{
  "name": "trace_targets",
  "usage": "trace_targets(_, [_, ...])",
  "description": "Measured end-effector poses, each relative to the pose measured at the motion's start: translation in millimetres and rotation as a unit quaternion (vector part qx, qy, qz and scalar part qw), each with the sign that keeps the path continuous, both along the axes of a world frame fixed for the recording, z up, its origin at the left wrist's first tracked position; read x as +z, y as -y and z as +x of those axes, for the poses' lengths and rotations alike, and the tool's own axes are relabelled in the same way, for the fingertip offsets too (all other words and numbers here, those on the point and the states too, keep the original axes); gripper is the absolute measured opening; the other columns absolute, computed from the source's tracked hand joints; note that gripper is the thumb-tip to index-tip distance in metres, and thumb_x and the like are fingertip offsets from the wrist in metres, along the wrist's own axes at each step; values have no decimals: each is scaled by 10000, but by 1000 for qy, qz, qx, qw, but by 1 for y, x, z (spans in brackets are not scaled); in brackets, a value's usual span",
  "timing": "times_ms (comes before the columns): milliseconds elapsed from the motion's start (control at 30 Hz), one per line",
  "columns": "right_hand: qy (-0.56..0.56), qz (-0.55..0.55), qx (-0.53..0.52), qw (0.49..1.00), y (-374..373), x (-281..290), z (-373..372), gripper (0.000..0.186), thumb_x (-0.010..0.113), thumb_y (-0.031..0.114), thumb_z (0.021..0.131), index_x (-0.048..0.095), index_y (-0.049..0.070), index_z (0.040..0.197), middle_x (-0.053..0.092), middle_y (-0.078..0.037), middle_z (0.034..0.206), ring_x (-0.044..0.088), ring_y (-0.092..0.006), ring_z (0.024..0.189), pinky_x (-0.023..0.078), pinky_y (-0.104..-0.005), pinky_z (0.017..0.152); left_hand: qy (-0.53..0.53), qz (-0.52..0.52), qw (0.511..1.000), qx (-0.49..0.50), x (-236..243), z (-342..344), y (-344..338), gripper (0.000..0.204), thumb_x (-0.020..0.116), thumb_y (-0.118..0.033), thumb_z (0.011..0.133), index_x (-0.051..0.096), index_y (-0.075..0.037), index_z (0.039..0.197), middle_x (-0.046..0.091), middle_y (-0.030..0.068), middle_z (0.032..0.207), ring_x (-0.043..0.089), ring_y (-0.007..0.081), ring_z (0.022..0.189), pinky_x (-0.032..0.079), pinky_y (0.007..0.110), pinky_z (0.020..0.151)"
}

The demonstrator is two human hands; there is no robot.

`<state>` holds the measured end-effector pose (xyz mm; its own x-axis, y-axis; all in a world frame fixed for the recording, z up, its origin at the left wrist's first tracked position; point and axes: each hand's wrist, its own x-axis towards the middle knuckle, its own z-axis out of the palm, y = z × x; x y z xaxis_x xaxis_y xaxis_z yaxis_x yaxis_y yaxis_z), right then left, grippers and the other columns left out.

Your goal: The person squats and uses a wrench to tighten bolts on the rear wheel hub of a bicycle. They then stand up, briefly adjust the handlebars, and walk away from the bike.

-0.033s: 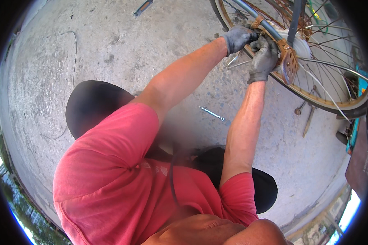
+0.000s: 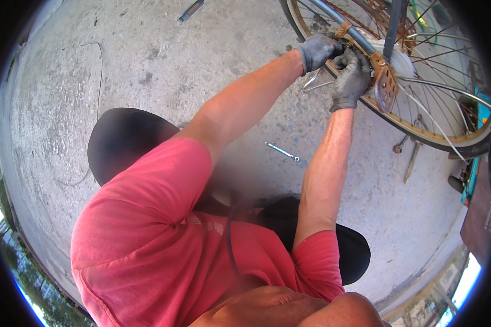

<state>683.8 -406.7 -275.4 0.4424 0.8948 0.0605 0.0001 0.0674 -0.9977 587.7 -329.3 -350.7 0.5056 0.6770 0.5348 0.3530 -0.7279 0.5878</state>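
Both my hands wear grey gloves and meet at a bicycle wheel [image 2: 409,131] at the upper right. My left hand [image 2: 319,52] has its fingers bent and pressed together beside the blue-grey frame tube [image 2: 360,38]. Right next to it, my right hand [image 2: 353,76] is curled, thumb and fingertips drawn in toward the left fingers. Whatever small part they pinch is hidden by the gloves. A rusty perforated bracket [image 2: 386,84] sits just right of my right hand. Below the hands, a shiny spanner [image 2: 282,151] lies on the concrete floor.
A thin wire [image 2: 100,76] curves over the floor at left. A dark, narrow tool or case [image 2: 191,10] lies at the top. Under the wheel at right are a long flat bar [image 2: 412,162] and a small rusty part [image 2: 401,144]. A turquoise object [image 2: 471,182] stands at the right edge.
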Motion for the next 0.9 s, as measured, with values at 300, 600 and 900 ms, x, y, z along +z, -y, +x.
trace_targets(300, [-10, 9, -10, 1000, 0, 4, -4, 116, 593, 131, 897, 640, 25, 903, 554, -2, 685, 480, -79, 626, 397, -237, 578, 163, -124, 977, -52, 21, -22, 16, 271, 506, -98, 912, 688, -30, 1102, 696, 133, 1050, 684, 235, 958, 546, 340, 860])
trace_targets(600, [-39, 11, -13, 999, -4, -5, -4, 117, 598, 129, 881, 642, 28, 921, 544, -1, 696, 483, -84, 627, 388, -242, 582, 266, -285, 915, -105, -2, -34, 6, 355, 435, -174, 986, 591, 4, 1251, 663, 152, 1173, 642, 279, 1090, 506, 376, 982])
trace_targets(900, [-58, 46, -32, 997, -7, -6, -3, 115, 568, 46, 845, 663, -13, 816, 598, -29, 705, 533, -118, 639, 436, -266, 625, 521, -504, 673, -145, 18, -37, -8, 343, 493, -277, 1005, 603, -14, 1197, 692, 151, 1078, 667, 277, 1006, 516, 427, 947])
